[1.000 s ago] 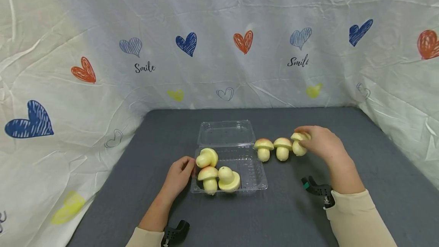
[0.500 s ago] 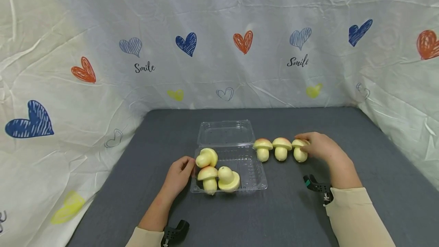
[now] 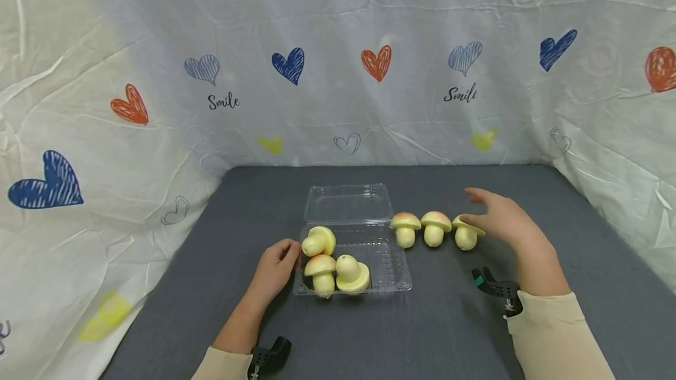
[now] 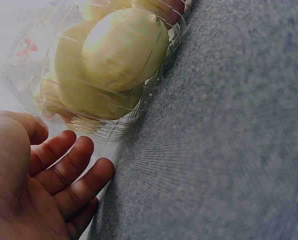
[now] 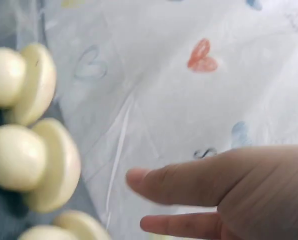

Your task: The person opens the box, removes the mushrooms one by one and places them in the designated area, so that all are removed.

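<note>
The right hand (image 3: 504, 219) is just above and to the right of the end toy mushroom (image 3: 467, 238), thumb and forefinger spread with nothing between them. This mushroom stands upright, partly overlapped by the thumb. In a row to its left stand a middle mushroom (image 3: 433, 233) and another mushroom (image 3: 405, 234). A clear plastic clamshell box (image 3: 381, 254) lies with its lid (image 3: 345, 204) laid back. Three pale yellow mushrooms (image 3: 352, 277) are in its left part. The left hand (image 3: 276, 268) rests at the box's left wall, its fingers (image 4: 81, 185) loosely bent, fingertips right at the plastic.
A dark grey cloth covers the table (image 3: 359, 339). White sheeting (image 3: 327, 10) printed with hearts hangs behind and on both sides. Black camera mounts (image 3: 271, 356) are strapped to both wrists, below beige sleeves (image 3: 557, 333).
The right hand set the end mushroom down upright in the row, let it go and drew up and to the right, its fingers parting. The left hand stayed at the box.
</note>
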### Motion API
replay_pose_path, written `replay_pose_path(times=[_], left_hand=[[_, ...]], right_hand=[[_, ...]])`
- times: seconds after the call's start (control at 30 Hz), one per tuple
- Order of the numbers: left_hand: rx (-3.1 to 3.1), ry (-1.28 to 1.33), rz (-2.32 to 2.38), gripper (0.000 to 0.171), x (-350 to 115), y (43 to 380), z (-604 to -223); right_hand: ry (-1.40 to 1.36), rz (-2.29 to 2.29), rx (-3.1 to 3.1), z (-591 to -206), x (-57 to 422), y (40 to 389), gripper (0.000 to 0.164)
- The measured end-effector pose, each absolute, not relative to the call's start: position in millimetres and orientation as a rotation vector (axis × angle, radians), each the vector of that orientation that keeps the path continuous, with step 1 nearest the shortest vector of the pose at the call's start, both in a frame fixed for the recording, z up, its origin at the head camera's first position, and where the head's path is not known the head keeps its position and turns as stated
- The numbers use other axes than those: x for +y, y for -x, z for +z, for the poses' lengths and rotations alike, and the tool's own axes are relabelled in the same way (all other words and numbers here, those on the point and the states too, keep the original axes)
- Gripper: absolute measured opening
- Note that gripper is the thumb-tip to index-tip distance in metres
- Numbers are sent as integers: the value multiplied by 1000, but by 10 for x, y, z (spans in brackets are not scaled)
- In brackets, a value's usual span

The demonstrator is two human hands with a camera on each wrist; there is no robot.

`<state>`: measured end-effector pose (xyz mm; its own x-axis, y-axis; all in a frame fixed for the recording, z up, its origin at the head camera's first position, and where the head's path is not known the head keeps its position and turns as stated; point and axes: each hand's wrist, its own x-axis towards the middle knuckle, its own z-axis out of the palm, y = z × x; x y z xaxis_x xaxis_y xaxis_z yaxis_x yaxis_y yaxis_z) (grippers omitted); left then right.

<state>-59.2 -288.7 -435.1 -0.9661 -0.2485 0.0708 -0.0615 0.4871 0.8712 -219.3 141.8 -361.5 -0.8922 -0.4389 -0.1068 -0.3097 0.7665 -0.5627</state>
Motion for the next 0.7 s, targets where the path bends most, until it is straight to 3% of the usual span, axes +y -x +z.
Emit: replay_pose_path(times=[0.37,0.7], left_hand=[[-2543,-268,-1466,31,-2891,599,-4365],[-2534,-251,-1479,30,-2899,604,-4398]], right_hand=[[954,-1110,2668,-3447,702,1744,46],[1086,-1024,2481,-3722,71,1372,41]])
